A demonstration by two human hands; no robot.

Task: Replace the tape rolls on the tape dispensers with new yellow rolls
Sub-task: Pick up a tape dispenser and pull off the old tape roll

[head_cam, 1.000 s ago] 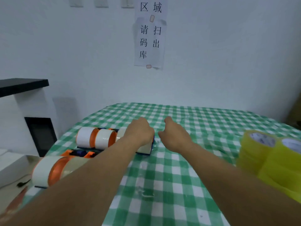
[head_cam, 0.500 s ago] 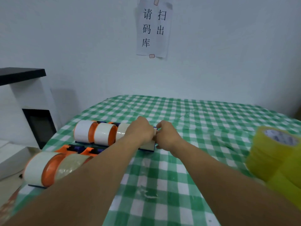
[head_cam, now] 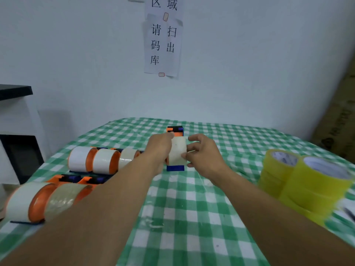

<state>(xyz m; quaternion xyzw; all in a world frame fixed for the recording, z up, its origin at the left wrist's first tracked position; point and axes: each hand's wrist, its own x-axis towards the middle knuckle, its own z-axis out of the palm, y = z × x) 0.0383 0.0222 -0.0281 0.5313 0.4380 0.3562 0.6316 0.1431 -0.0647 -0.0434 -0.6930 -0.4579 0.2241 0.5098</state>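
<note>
head view: an orange-and-blue plastic tape dispenser (head_cam: 175,131) stands upright between both hands. the right hand (head_cam: 204,156) pinches its pale tape roll (head_cam: 177,150) with curled fingers. the left hand (head_cam: 160,146) grips its left side, fingertips hidden. well right of it, the stacked yellow tape rolls (head_cam: 307,185) are blurred and cut off.

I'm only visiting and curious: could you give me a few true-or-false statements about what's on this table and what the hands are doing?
1. The left hand and the right hand both hold one tape dispenser. True.
2. That dispenser carries a yellow roll. False: its pale roll is whitish.
3. The yellow rolls sit on the person's right. True.
4. The tablecloth is red checked. False: it is green and white.
5. To the left lie other dispensers. True.
</note>
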